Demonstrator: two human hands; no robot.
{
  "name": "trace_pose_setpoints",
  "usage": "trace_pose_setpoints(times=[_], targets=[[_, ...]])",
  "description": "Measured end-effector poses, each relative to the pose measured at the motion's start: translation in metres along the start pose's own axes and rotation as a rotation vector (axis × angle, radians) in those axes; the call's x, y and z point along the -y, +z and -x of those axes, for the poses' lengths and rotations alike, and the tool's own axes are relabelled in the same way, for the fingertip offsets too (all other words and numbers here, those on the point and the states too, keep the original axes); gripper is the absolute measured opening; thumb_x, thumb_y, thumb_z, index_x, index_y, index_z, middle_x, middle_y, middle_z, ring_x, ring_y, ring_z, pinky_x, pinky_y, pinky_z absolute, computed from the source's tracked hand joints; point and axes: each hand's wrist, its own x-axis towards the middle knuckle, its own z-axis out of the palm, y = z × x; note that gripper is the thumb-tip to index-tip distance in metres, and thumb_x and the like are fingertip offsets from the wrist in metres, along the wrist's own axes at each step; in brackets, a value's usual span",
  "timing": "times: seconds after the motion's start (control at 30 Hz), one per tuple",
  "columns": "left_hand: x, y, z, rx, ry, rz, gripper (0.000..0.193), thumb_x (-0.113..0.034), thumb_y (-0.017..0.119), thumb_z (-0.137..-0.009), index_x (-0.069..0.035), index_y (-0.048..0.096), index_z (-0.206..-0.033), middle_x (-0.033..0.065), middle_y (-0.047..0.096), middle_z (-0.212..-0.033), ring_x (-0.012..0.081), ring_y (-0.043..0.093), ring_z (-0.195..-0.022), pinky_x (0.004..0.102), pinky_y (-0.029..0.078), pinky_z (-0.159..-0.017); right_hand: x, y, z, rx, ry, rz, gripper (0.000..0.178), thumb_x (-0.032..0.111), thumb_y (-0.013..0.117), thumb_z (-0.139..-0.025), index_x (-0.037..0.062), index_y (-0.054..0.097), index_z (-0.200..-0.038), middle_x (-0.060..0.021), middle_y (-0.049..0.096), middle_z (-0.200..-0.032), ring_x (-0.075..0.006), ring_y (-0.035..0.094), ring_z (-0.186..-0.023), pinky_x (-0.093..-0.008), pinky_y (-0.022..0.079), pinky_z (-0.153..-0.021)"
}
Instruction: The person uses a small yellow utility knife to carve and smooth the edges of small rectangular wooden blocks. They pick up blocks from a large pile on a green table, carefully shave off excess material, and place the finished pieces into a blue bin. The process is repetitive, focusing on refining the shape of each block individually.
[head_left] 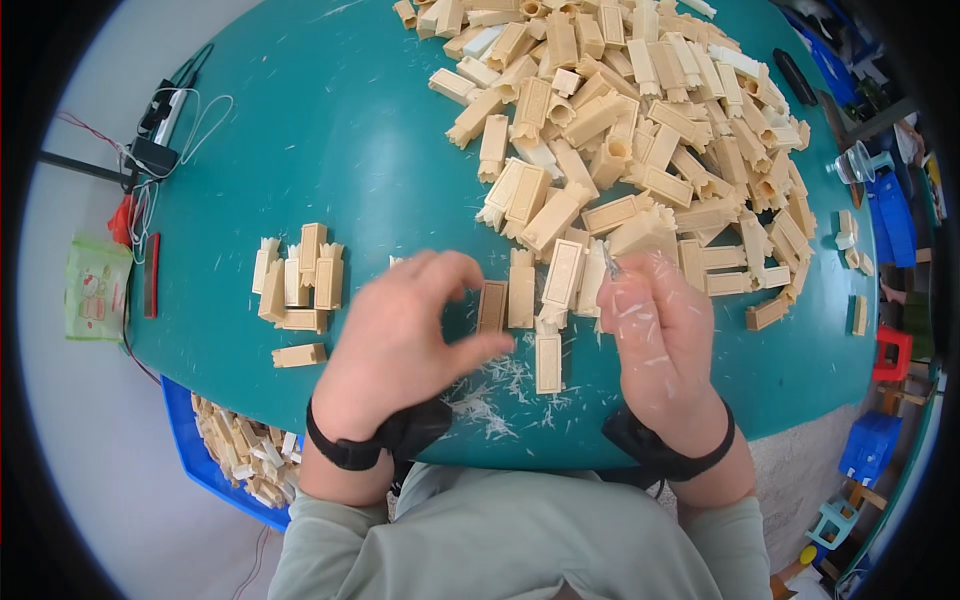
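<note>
Spreading across most of the view, round teal surface (330, 130), carrying a big loose heap of beige moulded plastic box-shaped parts (640, 130) toward the far right and a small tidy cluster of the same beige parts (298, 280) at the left. Hovering near the front edge, left hand (400, 335) with fingers curled and thumb out, gripping nothing, just beside one beige rectangular part (492, 306) lying flat. Pinching a thin metal tool tip (610, 262), right hand (660, 335) flecked with white shavings (490, 400). Sitting below left, blue bin (190, 440) of parts.
</note>
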Motion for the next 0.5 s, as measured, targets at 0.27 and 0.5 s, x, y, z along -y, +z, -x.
trace_pose_setpoints(times=[0.27,0.5], targets=[[0.008,0.007,-0.001,-0.198,0.001,0.157,0.044,0.006,0.059,-0.067,-0.005,0.049,-0.109,0.0069,0.054,-0.087,0.0171,0.056,-0.085,0.0275,0.047,-0.072,0.002,-0.002,-0.001,0.061,0.040,-0.002,0.016,0.016,0.054,-0.088,0.0005,0.053,-0.082,-0.0038,0.049,-0.059,-0.0082,0.043,-0.054,-0.0237,0.037,-0.049],[0.001,0.010,0.008,-0.127,0.203,1.073,0.037,0.011,0.046,-0.072,-0.001,0.054,-0.106,0.0083,0.048,-0.105,0.0156,0.052,-0.095,0.0280,0.046,-0.080,0.005,-0.002,0.004,0.231,0.070,0.017,0.021,0.020,0.064,-0.082,0.0026,0.053,-0.087,-0.0050,0.050,-0.061,-0.0129,0.045,-0.053,-0.0250,0.039,-0.050]])
